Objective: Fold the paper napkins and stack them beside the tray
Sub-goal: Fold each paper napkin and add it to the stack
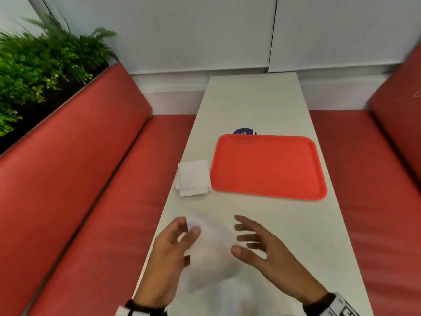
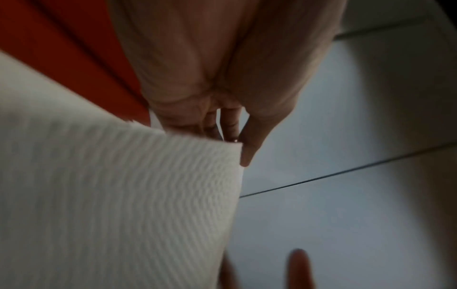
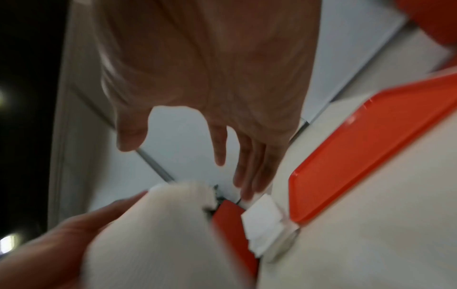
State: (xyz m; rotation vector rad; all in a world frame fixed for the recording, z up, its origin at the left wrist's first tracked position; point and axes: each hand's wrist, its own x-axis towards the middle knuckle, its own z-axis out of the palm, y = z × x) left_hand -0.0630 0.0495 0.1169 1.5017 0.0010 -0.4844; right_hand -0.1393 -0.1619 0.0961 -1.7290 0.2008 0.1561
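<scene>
A white paper napkin [image 1: 209, 252] hangs blurred above the near end of the table, and my left hand [image 1: 180, 238] pinches its upper left corner between thumb and fingers. The left wrist view shows the ribbed napkin [image 2: 123, 195] filling the lower left, with my left hand [image 2: 235, 140] pinching its top edge. My right hand [image 1: 250, 240] hovers just right of the sheet with fingers spread, holding nothing; the right wrist view shows that hand [image 3: 222, 156] open above the napkin [image 3: 160, 234]. A stack of folded napkins [image 1: 193, 177] lies against the left side of the orange tray [image 1: 268, 167].
The narrow white table [image 1: 255, 99] runs away from me between red bench seats [image 1: 91, 179]. A round blue sticker [image 1: 244, 132] peeks out behind the tray's far edge. Green plants [image 1: 41, 60] stand behind the left bench. White wall panels close the far end.
</scene>
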